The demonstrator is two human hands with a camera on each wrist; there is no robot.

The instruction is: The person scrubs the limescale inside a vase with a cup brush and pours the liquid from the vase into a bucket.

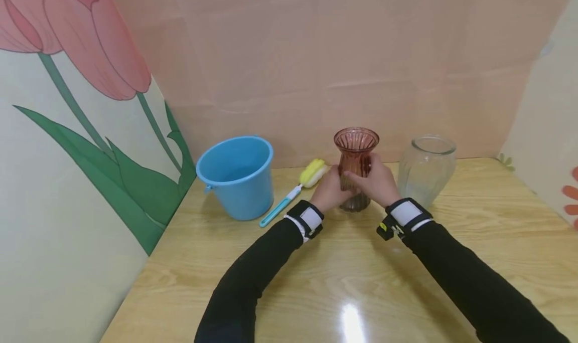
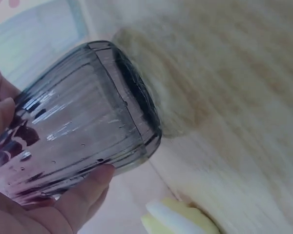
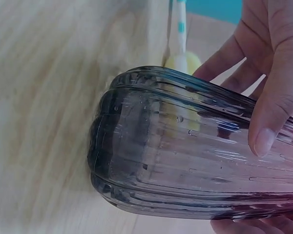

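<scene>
**While Both Hands Close Round a Ribbed Vase, Standing on the Table**

As seen from the head camera, gripped from two sides: a pinkish-brown ribbed glass vase [image 1: 356,168], upright at the back of the wooden table [image 1: 316,283], base apparently on the wood. Left hand [image 1: 328,191] wrapped round the left flank, right hand [image 1: 378,183] round the right — fingers of both curled onto the glass at the narrow waist, thumbs toward the camera. From the left wrist view, fingers [image 2: 83,195] pressed against the ribbed wall of the vase [image 2: 83,122]; from the right wrist view, fingertips [image 3: 271,112] laid flat on the vase [image 3: 185,156], its thick base just at the table surface.

Just right of the vase, apart from it, a clear glass vase [image 1: 425,168]. To the left, a yellow sponge brush with a blue-and-white handle [image 1: 293,191] lying on the table, head near the left hand, and beyond it a blue bucket [image 1: 237,175].

Best handled, by the look of it, with even pressure from both sides, grip kept on the ribs where slick glass offers purchase, and any lift taken straight up — clear neighbour standing close on the right, brush head close on the left, little room to swing.
</scene>
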